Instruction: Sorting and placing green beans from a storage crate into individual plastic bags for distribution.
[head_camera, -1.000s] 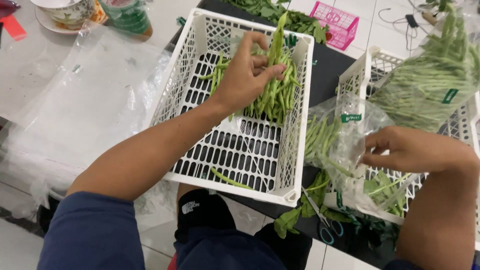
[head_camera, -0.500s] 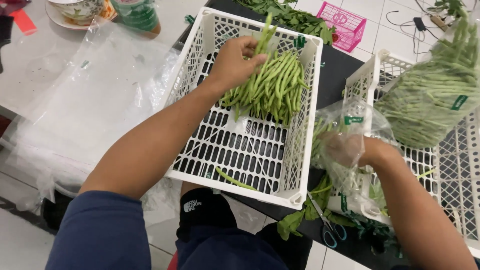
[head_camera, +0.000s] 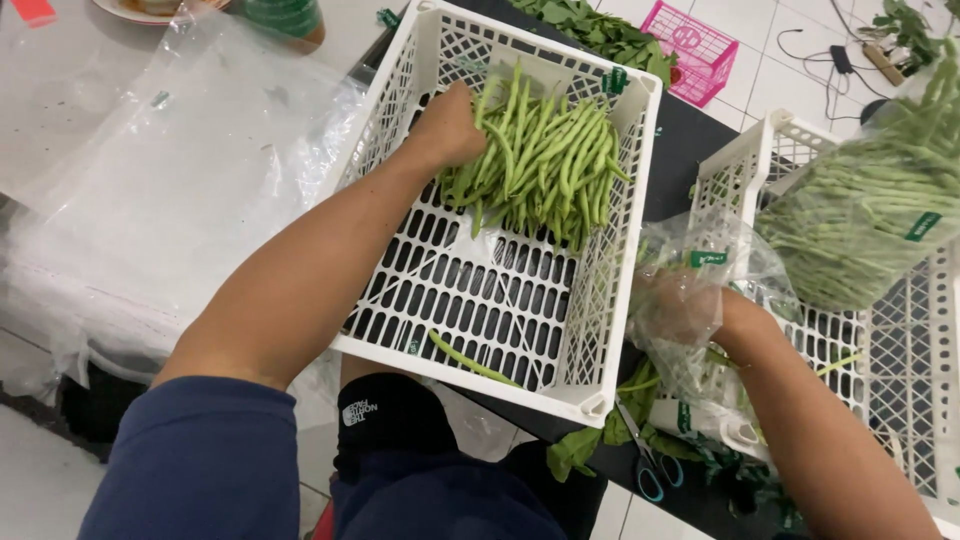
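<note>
Clear plastic sheets (head_camera: 170, 200) cover the desk on the left. The left hand (head_camera: 450, 125) has slid up the white slotted plastic crate (head_camera: 600, 330) and now presses on the pile of green beans (head_camera: 545, 165), fingers hidden so can't tell the grip. The right hand (head_camera: 690, 305) has gone inside the clear plastic bag (head_camera: 715, 260), spreading it open.

It looks like a small vegetable-packing spot, with white plastic crates (head_camera: 600, 330) of green beans (head_camera: 545, 160), stacked clear bags (head_camera: 170, 200), leafy greens (head_camera: 600, 35) and scissors (head_camera: 645, 465) over a white tiled floor (head_camera: 790, 70).
</note>
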